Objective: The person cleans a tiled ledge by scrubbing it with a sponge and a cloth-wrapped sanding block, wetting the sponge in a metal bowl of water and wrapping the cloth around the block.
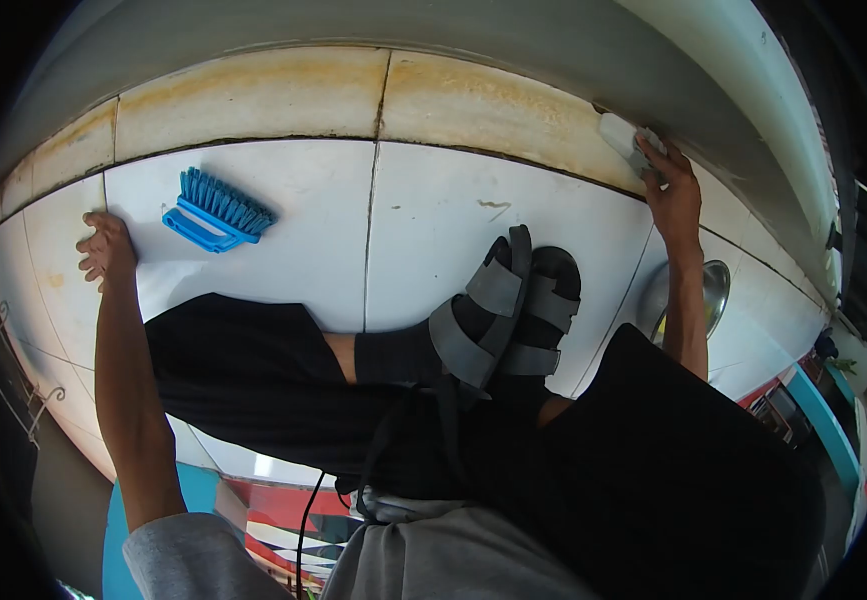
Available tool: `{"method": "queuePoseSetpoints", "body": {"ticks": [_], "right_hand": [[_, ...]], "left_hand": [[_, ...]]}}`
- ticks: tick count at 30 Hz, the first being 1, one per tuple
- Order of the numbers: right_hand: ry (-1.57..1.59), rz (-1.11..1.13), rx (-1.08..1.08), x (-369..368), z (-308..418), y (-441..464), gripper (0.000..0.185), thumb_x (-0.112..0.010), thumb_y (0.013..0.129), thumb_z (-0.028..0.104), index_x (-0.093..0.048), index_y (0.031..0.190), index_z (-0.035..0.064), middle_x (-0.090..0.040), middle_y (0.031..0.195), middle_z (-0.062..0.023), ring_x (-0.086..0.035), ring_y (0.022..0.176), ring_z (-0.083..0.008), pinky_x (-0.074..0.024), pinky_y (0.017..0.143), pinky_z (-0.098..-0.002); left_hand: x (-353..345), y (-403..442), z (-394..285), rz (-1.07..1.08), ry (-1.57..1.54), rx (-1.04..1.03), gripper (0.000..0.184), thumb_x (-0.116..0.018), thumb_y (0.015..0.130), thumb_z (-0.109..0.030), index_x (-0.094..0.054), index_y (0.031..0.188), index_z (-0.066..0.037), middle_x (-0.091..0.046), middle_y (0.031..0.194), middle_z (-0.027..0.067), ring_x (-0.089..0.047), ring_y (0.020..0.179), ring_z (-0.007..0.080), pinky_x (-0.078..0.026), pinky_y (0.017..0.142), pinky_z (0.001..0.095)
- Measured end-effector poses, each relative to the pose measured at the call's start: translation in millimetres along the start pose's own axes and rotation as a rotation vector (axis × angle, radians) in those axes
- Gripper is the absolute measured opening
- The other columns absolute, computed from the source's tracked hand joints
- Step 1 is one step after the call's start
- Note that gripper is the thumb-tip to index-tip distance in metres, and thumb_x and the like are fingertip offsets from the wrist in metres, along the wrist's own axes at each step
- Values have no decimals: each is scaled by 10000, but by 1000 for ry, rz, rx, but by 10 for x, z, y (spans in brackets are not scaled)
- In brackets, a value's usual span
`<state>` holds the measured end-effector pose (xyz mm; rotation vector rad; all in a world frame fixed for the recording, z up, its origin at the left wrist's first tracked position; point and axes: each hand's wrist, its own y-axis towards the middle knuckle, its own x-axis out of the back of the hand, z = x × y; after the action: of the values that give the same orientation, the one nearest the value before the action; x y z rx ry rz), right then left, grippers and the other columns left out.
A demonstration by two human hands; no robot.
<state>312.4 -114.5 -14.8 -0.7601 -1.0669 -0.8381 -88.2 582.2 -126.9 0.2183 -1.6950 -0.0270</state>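
At the upper right, my right hand [671,190] grips a pale grey-white block [621,138]. The block is pressed against the stained skirting tile [493,105], where the tile meets the grey wall. It could be a sponge, but its kind is not clear. My left hand [106,247] rests on the white floor tiles at the far left, fingers spread and nothing in them. To the right of that hand lies a blue scrub brush [215,212], bristles toward the wall and handle toward me.
A metal bowl [716,290] sits on the floor, partly behind my right forearm. My sandalled feet [503,310] are on the tiles between my arms. Yellow-brown stains mark the skirting. A bent metal rack [28,400] stands at far left.
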Motion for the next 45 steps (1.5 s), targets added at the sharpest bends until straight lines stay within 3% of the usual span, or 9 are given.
{"method": "queuePoseSetpoints", "body": {"ticks": [4,10,14,21,24,29,38,41,45], "right_hand": [[-48,-28,68,-53,-24,-4,546,-658,803,-43,-676,1267,245,-604,1314,-176,-584,1192,-346,-465,1044,-400],[-138,-169,288,-655,1527,310,479,-694,809,59,-699,1227,294,-625,1265,-110,-548,1166,-307,-443,977,-428],[-18,-68,239,-469,1128,232,496,-698,814,63,-689,1235,323,-609,1308,-135,-554,1198,-321,-424,1054,-413],[38,-55,15,-31,-432,-42,545,-639,792,-93,-679,1258,186,-581,1340,-202,-572,1232,-361,-499,1007,-403],[36,-86,92,-234,382,18,573,-625,772,-102,-694,1245,214,-585,1323,-224,-560,1218,-383,-461,1030,-413],[-80,-145,327,-760,1680,302,515,-652,809,26,-682,1260,272,-602,1305,-133,-547,1164,-310,-428,989,-425],[49,15,56,-136,322,-47,572,-686,792,-23,-668,1276,280,-600,1309,-130,-573,1189,-316,-480,1012,-392],[-17,-26,152,-238,580,34,598,-698,775,-34,-664,1285,275,-598,1316,-138,-568,1194,-314,-474,1018,-391],[-151,-143,415,-718,1739,331,461,-648,835,78,-655,1279,200,-650,1194,-148,-600,1104,-296,-509,857,-432]], "left_hand": [[183,-168,-171,42,16,68,886,-323,858,-691,-396,1355,39,-373,1368,316,-319,1320,486,-222,1059,683],[136,-117,-45,46,-26,-68,878,-320,865,-692,-418,1341,39,-387,1350,313,-330,1311,490,-233,1044,697],[83,-103,-144,8,0,67,889,-317,869,-693,-407,1364,41,-378,1369,320,-313,1329,502,-223,1056,696],[105,-73,-52,50,19,-3,867,-330,876,-667,-398,1375,39,-361,1400,319,-318,1334,485,-219,1073,672],[89,-82,-97,36,20,46,871,-330,874,-670,-399,1375,39,-354,1413,321,-316,1336,486,-215,1074,677],[92,-56,-81,32,33,37,879,-324,879,-680,-393,1391,31,-372,1396,309,-311,1341,477,-221,1063,686],[139,-178,-170,4,15,75,878,-328,878,-687,-393,1386,26,-362,1394,304,-317,1335,471,-214,1072,678],[279,-316,-278,-5,15,101,873,-335,866,-693,-411,1360,23,-381,1371,295,-333,1319,465,-228,1069,662],[278,-328,-323,-14,12,107,858,-344,865,-683,-423,1348,22,-392,1361,289,-341,1313,460,-232,1070,654]]}}
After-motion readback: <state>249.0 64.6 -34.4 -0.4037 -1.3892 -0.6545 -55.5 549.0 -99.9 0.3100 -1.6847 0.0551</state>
